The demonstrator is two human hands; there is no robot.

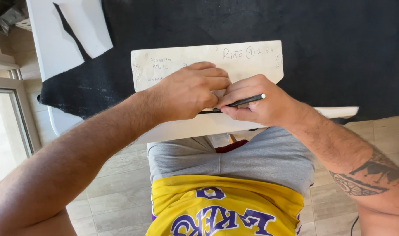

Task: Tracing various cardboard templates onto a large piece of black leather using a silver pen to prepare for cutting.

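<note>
A cream cardboard pattern piece [247, 61] with handwritten marks lies on a black sheet of material [321, 52] spread over a white table [199, 124]. My left hand [188, 89] lies flat on the lower part of the cardboard, fingers pressing it down. Touching it from the right, my right hand [260, 105] grips a thin dark pen [243, 101] with a pale end. The pen's tip sits at the cardboard's lower edge, by my left fingertips.
A white paper piece [88, 26] lies at the back left on the table's bare white part [51, 48]. The table's front edge runs just below my hands. Under it are a tiled floor [116, 192], a window frame at left [20, 109], and my lap.
</note>
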